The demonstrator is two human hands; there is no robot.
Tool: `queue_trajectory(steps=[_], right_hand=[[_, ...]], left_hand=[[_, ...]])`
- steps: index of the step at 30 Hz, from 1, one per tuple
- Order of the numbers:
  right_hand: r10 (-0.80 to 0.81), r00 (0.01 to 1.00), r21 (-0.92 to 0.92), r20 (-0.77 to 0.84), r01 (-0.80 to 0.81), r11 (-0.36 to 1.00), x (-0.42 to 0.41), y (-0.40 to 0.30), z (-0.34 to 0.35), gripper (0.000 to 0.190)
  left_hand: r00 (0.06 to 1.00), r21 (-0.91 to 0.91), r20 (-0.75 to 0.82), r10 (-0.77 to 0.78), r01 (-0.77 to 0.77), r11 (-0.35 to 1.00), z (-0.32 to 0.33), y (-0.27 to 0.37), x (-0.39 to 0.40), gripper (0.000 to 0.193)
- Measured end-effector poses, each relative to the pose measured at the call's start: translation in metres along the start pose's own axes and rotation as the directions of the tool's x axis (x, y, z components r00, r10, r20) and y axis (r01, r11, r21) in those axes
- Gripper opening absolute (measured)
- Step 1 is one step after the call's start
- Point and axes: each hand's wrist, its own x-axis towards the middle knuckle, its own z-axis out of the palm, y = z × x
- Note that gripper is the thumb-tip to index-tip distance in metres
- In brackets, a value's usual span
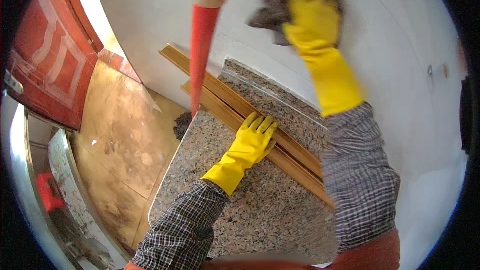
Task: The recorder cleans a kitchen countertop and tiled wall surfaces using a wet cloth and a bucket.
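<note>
My right hand (314, 18), in a yellow rubber glove, grips a bunched dark grey cloth (275, 15) against or close to the white wall (382, 56). Both the hand and the cloth are motion-blurred. In a matching glove, my left hand (253, 138) rests palm down, its fingers slightly spread across two long brown grooved strips (221, 86). These lie side by side, slanting over the speckled granite countertop (243, 210). Their near ends are hidden behind my right sleeve, while the far ends stick out past the counter's left edge.
A red and tan pole (204, 41) rises beside the counter's far corner. A low granite upstand (270, 82) runs along the wall. To the left are a stained tan floor (120, 146), a red panelled door (56, 56) and a red object (50, 191) by a shelf. A hook (429, 69) is on the wall.
</note>
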Motion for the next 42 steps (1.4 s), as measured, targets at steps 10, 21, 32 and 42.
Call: queue_trajectory(steps=[10, 21, 32, 42], right_hand=[[-0.095, 0.953, 0.465, 0.288, -0.052, 0.884, -0.126, -0.085, 0.099, 0.020], [0.095, 0.811, 0.170, 0.577, -0.233, 0.958, -0.356, 0.094, -0.060, 0.017], [0.638, 0.390, -0.379, 0.664, -0.561, 0.736, -0.532, 0.224, -0.186, 0.028], [0.972, -0.232, 0.761, 0.017, -0.628, -0.163, -0.655, 0.355, -0.244, 0.074]], left_hand=[[0.992, 0.025, 0.119, 0.034, -0.037, 0.999, 0.001, 0.012, 0.016, 0.055], [0.982, 0.105, 0.172, 0.075, -0.094, 0.990, 0.010, 0.025, 0.019, 0.046], [0.972, 0.223, 0.229, 0.053, -0.106, 0.969, 0.007, 0.032, 0.016, 0.044], [0.962, 0.268, 0.267, 0.055, -0.129, 0.955, 0.010, 0.018, 0.008, 0.041]])
